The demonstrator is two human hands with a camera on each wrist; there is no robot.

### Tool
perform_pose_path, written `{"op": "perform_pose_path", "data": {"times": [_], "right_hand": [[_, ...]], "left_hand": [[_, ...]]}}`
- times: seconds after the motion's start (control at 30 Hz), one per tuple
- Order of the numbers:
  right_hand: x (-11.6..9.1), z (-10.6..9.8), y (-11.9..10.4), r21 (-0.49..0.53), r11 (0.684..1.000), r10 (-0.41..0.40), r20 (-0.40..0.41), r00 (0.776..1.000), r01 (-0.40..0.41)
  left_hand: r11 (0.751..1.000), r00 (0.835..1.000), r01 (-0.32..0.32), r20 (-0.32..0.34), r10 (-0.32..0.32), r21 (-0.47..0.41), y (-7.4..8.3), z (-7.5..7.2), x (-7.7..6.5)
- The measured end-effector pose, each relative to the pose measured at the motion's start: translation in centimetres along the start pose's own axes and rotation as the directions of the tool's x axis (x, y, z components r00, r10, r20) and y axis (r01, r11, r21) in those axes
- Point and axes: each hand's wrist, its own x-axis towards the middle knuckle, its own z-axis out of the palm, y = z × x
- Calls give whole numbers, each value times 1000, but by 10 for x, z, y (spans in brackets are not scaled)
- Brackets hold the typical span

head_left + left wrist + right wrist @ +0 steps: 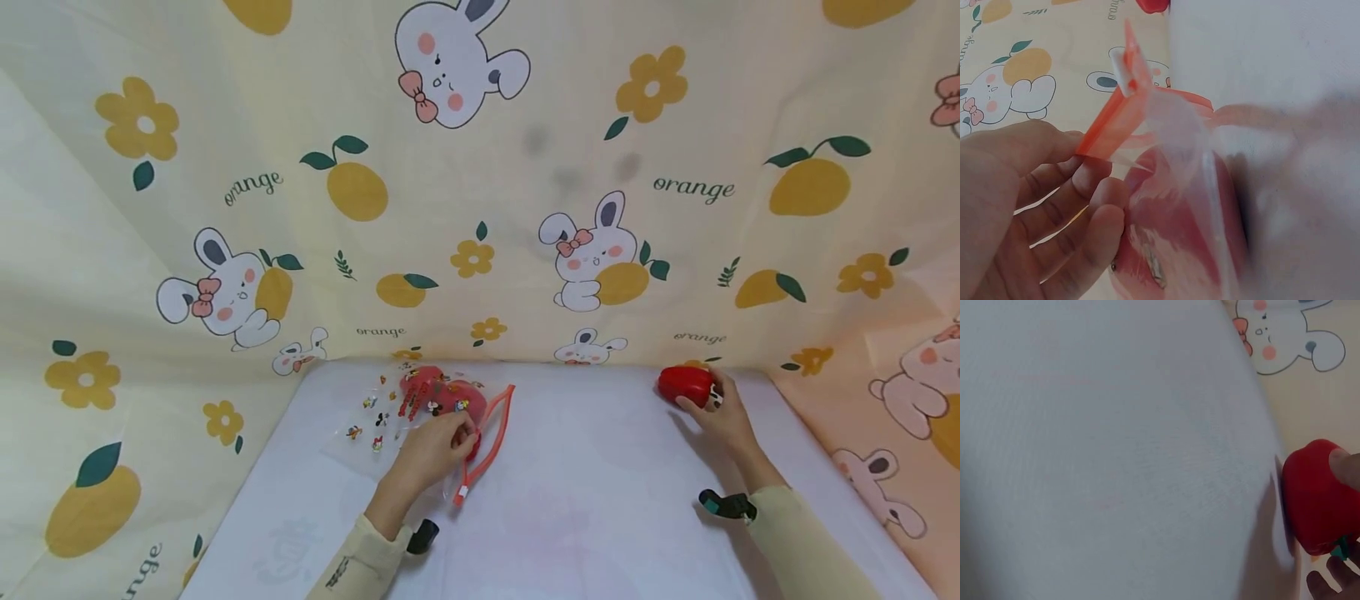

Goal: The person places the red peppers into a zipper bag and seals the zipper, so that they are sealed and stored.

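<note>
My left hand [431,450] pinches the orange zip edge [1107,128] of a clear plastic zip bag [378,417] between thumb and forefinger. Cartoon figures are printed on the bag, and red, rounded items [463,397] lie inside, their kind blurred by the plastic. A white slider [1122,72] sits on the zip strip, which bows out to the right of the hand. At the far right of the table, my right hand [726,417] grips a red bell pepper [684,385]. In the right wrist view, its green stem [1340,547] shows near the fingers.
A white table [577,467] lies under both hands. Behind it and at its sides hangs a cream cloth [495,183] printed with rabbits, oranges and flowers. Small black devices [423,536] are strapped at both wrists.
</note>
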Motion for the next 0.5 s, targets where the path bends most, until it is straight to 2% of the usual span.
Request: {"op": "perform_pose_path", "data": {"times": [0.27,0.5], "right_hand": [[-6,0,0,-26,999,-26,-24,999,25],[-14,5,-3,-31,999,17,-29,999,-18]], "left_hand": [[1000,1000,-7,-12,7,15,2,1,-1],[999,1000,-21,-13,21,29,0,3,0]]}}
